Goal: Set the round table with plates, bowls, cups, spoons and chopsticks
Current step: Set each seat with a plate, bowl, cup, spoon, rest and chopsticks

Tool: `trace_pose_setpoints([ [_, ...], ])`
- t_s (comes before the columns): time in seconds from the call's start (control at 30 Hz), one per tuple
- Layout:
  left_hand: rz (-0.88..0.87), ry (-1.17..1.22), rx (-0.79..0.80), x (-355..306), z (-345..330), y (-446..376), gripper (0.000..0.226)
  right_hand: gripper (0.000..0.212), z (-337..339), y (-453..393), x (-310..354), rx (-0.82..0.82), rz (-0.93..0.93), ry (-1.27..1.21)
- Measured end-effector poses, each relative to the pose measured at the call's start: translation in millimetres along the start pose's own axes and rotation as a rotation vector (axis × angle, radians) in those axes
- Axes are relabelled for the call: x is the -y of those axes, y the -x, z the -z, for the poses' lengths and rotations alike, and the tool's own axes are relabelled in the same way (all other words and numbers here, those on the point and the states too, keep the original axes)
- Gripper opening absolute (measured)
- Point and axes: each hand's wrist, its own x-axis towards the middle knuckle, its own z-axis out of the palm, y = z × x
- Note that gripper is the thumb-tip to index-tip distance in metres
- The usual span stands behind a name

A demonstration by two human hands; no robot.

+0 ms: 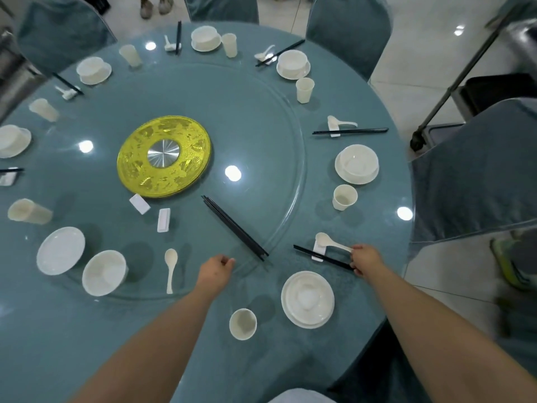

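Observation:
My right hand (364,258) grips the near end of a black chopstick pair (319,255) that lies across a white rest (319,251). Its thumb is by the handle tip of a white spoon (331,242) on the same rest. Just in front of me sit a bowl stacked on a plate (307,299) and a cup (243,324). My left hand (216,267) hovers at the glass turntable's rim (290,228), fingers loosely curled, holding nothing. On the turntable lie loose chopsticks (235,228), two rests (163,220), a spoon (170,269), a bowl (104,273) and a plate (60,251).
Several finished settings ring the teal round table (261,373), each with bowl on plate, cup, spoon and chopsticks. A gold centrepiece (164,157) sits mid-turntable. Covered chairs (476,175) surround the table. A metal cart (494,91) stands at the right.

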Motion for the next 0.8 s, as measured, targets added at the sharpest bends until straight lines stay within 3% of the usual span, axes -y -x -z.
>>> trace_pose_setpoints([
  [0.33, -0.011, 0.083, -0.075, 4, 20, 39, 0.026, 0.035, -2, 37, 11, -0.045, 0.083, 0.047],
  [0.6, -0.044, 0.136, -0.103, 38, 29, 106, 0.027, 0.012, -31, 115, 4, 0.059, 0.233, 0.087],
  [0.8, -0.074, 0.224, -0.106, 73, 32, 158, 0.021, 0.015, -79, 187, -13, 0.149, 0.205, -0.14],
])
